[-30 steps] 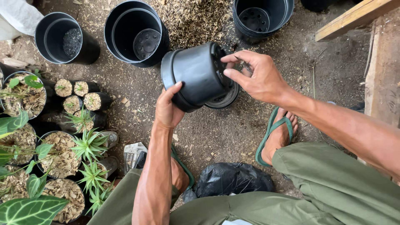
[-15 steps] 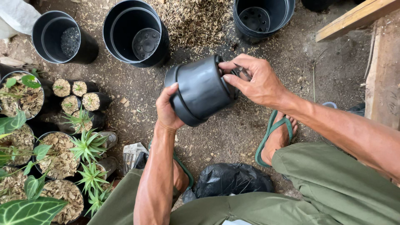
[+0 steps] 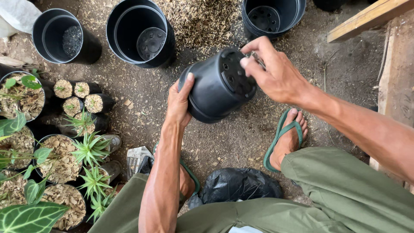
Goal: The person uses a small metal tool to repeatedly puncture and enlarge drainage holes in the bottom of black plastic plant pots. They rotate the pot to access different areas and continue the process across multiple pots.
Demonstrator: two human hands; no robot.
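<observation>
You have a black plastic pot (image 3: pixel 213 92) lifted off the ground and tipped on its side in front of your knees, its base turned up and to the right; your left hand (image 3: pixel 179 101) is wrapped round the rim end, thumb up the wall and fingers hidden behind it, so it carries the weight; your right hand (image 3: pixel 276 75) is curled over the base, fingertips (image 3: pixel 245 62) pressing at the edge of it, and seems to pinch a small thin object (image 3: pixel 258 59) that is too small to identify; the work in hand looks like something done at the underside of the pot, at or beside its drain holes; as a judgement, whatever comes at that base calls for the left hand to hold firm so the pot does not roll, and for the right fingertips to work finely, since the holes are small and close together; the pot itself is matt black, smooth, tapered, with a thicker band at the rim and a ring of round holes in a flat base, and it seems empty and light; beyond it on the dirt floor stand a large empty pot (image 3: pixel 140 32) with a smaller one nested inside, and another pot (image 3: pixel 64 39) to its left, with a heap of husk (image 3: pixel 202 19) between them and a third pot (image 3: pixel 271 15); planted pots (image 3: pixel 60 157) crowd your left side.
</observation>
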